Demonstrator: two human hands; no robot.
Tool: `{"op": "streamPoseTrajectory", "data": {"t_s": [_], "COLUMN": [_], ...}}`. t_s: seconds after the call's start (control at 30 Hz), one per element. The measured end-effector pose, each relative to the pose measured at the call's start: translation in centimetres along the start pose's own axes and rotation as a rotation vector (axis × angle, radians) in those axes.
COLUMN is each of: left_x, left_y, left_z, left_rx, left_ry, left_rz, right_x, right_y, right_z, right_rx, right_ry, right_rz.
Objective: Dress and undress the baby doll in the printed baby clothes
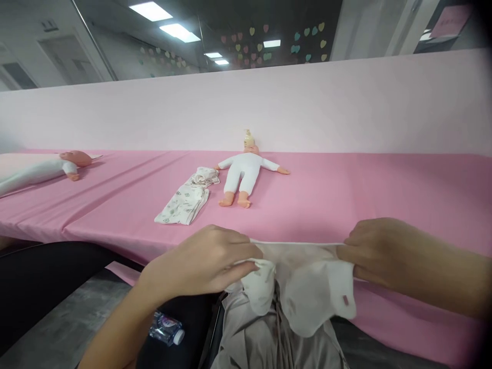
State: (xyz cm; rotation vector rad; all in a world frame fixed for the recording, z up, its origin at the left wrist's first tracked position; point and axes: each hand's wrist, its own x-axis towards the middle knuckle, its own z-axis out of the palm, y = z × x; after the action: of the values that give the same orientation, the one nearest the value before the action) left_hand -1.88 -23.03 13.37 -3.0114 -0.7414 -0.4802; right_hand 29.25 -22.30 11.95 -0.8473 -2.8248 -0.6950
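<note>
A small, thin white baby garment is stretched between my hands over my lap, its top edge pulled straight. My left hand is closed on one end, thumb and fingers pinching the cloth. At the other end my right hand is closed on the fabric, with its fingertips partly hidden by it. The loose cloth hangs down in folds, and its exact cut cannot be made out. Beyond my hands, a baby doll in white lies on its back on the pink-covered table. Folded printed baby clothes lie left of it.
A pump bottle stands behind the doll's head, near the white partition. Another doll lies at the far left. Below the table edge, a plastic water bottle rests on a black seat beside my lap.
</note>
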Motion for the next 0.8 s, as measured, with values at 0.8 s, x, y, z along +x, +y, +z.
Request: {"op": "streamPoseTrajectory", "data": {"t_s": [0.8], "left_x": [1.7], "left_y": [0.1], "left_z": [2.3], "left_rx": [0.016], "left_ry": [0.077], "left_rz": [-0.324], "right_x": [-1.2], "right_y": [-8.9], "right_z": [3.9], "right_rx": [0.79], "right_ry": [0.637], "right_rz": [0.976]}}
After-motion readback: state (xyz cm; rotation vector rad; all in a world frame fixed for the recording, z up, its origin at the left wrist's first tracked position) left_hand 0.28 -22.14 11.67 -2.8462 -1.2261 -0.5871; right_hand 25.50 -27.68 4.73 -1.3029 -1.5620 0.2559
